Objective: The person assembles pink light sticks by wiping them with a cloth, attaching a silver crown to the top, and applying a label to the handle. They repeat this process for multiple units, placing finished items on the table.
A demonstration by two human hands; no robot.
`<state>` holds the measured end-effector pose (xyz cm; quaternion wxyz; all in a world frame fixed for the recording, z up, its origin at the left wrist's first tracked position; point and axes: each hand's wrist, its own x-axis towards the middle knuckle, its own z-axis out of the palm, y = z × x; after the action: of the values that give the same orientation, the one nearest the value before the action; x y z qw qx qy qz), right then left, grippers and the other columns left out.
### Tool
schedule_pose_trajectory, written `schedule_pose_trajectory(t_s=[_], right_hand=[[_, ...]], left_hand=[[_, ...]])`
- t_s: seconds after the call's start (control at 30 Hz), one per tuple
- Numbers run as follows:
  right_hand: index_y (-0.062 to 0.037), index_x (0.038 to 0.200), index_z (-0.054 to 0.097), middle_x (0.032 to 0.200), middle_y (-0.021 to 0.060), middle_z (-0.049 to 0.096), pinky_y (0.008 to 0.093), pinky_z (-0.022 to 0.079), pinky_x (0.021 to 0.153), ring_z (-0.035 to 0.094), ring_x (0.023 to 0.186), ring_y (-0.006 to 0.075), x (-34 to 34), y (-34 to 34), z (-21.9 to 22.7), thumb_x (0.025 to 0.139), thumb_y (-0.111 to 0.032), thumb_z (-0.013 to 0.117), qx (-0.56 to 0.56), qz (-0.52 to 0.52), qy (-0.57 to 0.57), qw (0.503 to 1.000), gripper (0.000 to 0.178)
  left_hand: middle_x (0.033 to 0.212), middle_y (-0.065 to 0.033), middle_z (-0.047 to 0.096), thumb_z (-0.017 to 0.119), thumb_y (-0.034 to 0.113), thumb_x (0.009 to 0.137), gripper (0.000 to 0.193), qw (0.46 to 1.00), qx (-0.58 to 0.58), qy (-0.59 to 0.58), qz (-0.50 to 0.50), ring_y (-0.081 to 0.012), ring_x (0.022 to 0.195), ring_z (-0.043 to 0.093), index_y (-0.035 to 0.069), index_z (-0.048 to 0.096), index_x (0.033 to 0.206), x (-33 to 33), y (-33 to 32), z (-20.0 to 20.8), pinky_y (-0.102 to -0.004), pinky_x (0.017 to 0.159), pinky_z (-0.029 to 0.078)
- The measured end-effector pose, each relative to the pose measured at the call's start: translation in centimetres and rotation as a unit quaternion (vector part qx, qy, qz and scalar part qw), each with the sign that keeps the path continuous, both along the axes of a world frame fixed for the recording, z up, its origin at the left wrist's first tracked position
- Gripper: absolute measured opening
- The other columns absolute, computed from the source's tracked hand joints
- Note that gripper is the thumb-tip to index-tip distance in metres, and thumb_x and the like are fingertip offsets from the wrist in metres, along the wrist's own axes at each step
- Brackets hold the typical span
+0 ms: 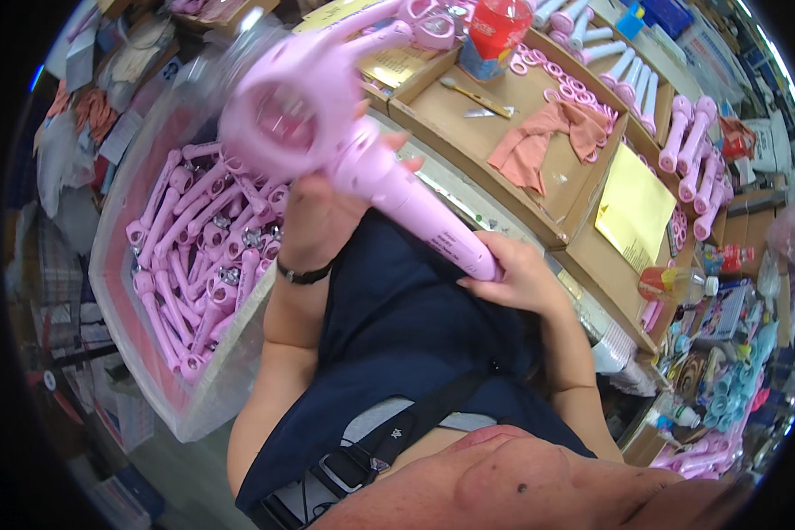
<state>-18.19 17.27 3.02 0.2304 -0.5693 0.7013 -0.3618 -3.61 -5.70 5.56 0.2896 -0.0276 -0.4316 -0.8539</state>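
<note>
A large pink plastic wand [406, 203] is held slantwise in front of my body. Its round ring-shaped head, blurred by motion, has a clear window in the middle and points to the upper left. My left hand [320, 216] grips it at the neck just below the head, with fingertips showing behind it. Around the lower end of the handle, my right hand [523, 276] is closed, thumb on the near side. Small dark print runs along the handle.
At left stands a translucent bin [243, 362] heaped with similar pink wands [208, 221]. On the right, a shallow cardboard tray [450, 115] contains a brush [477, 97], an orange cloth [543, 146] and pink rings [574, 84]. A red-labelled bottle [496, 40] and yellow paper [634, 208] are nearby.
</note>
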Motion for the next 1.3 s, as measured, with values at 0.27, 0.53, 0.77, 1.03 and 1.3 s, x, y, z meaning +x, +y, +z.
schedule_pose_trajectory(t_s=[0.27,0.53,0.77,1.03,1.3], right_hand=[[-0.0015,0.116,0.053,0.094,0.0143,0.062,0.0313,0.051,0.072,0.064,0.08,0.0235,6.8,-4.9,-3.2,0.074,-0.011,0.073,-0.174,-0.198,-0.116,0.958,0.048],[-0.0006,0.116,0.047,0.09,0.0081,0.061,0.0293,0.052,0.072,0.063,0.08,0.0161,7.7,-2.5,-4.2,0.082,-0.007,0.068,-0.068,0.019,-0.617,0.784,0.04],[0.0023,0.12,0.048,0.101,0.0091,0.062,0.0276,0.048,0.08,0.061,0.09,0.0137,7.1,-1.7,-5.6,0.078,-0.009,0.071,-0.11,-0.163,-0.362,0.911,0.049],[-0.0015,0.119,0.048,0.103,0.0077,0.057,0.0275,0.047,0.079,0.057,0.092,0.014,6.1,-0.2,-6.5,0.076,-0.007,0.068,-0.149,-0.204,-0.287,0.924,0.048],[0.0052,0.11,0.049,0.089,0.0126,0.063,0.0296,0.053,0.06,0.064,0.072,0.0171,-16.5,8.0,1.2,0.076,-0.018,0.069,-0.286,-0.472,-0.253,0.795,0.046]], left_hand=[[0.113,-0.0142,0.06,0.052,0.041,0.094,0.057,0.916,-0.258,-0.086,0.294,-0.0127,0.098,0.056,-0.004,0.038,0.126,-5.0,5.2,-2.9,-0.0267,0.086,0.044],[0.082,-0.0184,0.064,0.04,0.042,0.094,0.046,0.882,0.258,0.043,-0.392,-0.0274,0.067,0.063,-0.001,0.056,0.101,-6.7,4.5,-5.0,-0.0351,0.06,0.05],[0.086,-0.0132,0.062,0.035,0.053,0.096,0.058,0.979,0.129,-0.129,-0.086,-0.0186,0.075,0.062,0.0,0.053,0.109,-4.6,6.5,-5.1,-0.0293,0.074,0.051],[0.111,-0.0163,0.054,0.06,0.012,0.088,0.048,0.933,-0.322,-0.145,0.073,-0.0222,0.098,0.056,-0.004,0.037,0.127,-4.3,9.8,-5.1,-0.0334,0.087,0.045],[0.1,-0.0125,0.063,0.071,0.023,0.077,0.043,0.704,-0.703,-0.067,-0.069,-0.0288,0.095,0.06,0.003,0.057,0.113,-3.6,8.9,-7.2,-0.0444,0.095,0.042]])
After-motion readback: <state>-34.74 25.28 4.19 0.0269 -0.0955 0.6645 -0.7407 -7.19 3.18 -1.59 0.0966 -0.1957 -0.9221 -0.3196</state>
